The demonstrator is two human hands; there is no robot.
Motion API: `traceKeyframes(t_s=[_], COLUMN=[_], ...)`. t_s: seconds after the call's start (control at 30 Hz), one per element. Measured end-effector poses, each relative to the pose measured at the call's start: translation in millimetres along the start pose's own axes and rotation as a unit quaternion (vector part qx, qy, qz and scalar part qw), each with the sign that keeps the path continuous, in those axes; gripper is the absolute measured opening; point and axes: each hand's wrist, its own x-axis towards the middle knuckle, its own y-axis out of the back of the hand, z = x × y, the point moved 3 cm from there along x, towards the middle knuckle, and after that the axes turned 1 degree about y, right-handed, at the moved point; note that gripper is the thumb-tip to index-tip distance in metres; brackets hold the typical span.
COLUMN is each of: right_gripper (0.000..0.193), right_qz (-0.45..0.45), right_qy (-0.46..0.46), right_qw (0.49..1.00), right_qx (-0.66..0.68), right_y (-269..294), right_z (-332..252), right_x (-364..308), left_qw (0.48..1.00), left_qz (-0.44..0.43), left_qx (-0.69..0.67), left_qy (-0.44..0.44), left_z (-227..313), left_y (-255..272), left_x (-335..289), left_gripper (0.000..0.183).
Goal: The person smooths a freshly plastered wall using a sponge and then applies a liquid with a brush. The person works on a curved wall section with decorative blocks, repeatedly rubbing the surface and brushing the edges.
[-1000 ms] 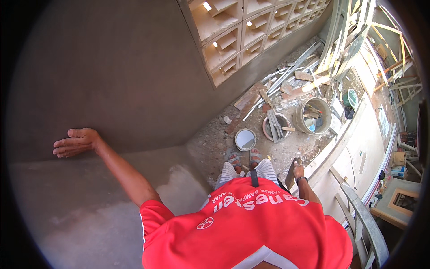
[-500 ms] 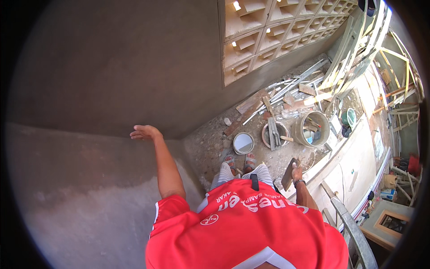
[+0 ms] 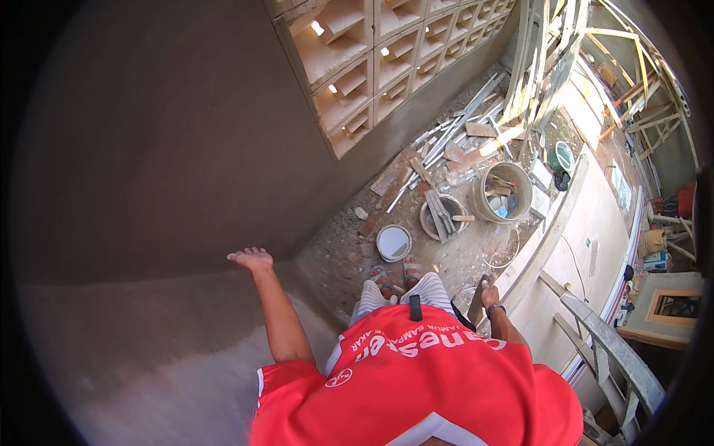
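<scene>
My left hand (image 3: pixel 253 258) is raised beside the grey plastered wall (image 3: pixel 171 163), close to the corner where two wall surfaces meet. Its fingers are spread and nothing lies in them; whether they touch the wall I cannot tell. Low by my right thigh, my right hand (image 3: pixel 491 294) is closed round a plastering trowel (image 3: pixel 477 303), whose dark flat blade is seen nearly edge-on. In front of my feet stands a small white bucket (image 3: pixel 381 253) with pale liquid in it.
A round tub (image 3: pixel 425 220) with long grey tools across it stands beside a large bucket (image 3: pixel 482 201) holding tools. Wood scraps and metal strips (image 3: pixel 454 134) litter the floor under the vent-block panel (image 3: pixel 375 44). A metal frame (image 3: pixel 602 327) rises at my right.
My view has turned to the right, so the scene sits further left. The left hand has tilted, its fingers now pointing more upward. The right hand keeps the trowel, now turned more edge-on.
</scene>
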Motion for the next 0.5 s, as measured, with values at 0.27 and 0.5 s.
traceKeyframes(t_s=[0.27,0.5], right_gripper=[0.054,0.049], right_qz=[0.055,0.036], right_qy=[0.091,0.040], right_qw=[0.992,0.998], right_qx=[0.065,0.032], right_y=[-35.4,-14.7], right_z=[-16.5,-4.4], right_x=[-22.3,-31.9], left_qw=[0.790,0.672], left_qz=[-0.165,-0.097], left_qx=[0.578,0.722], left_qy=[0.117,0.131], left_z=[-125.2,-140.2], left_y=[123.9,201.4], left_x=[69.1,34.6], left_gripper=[0.073,0.051])
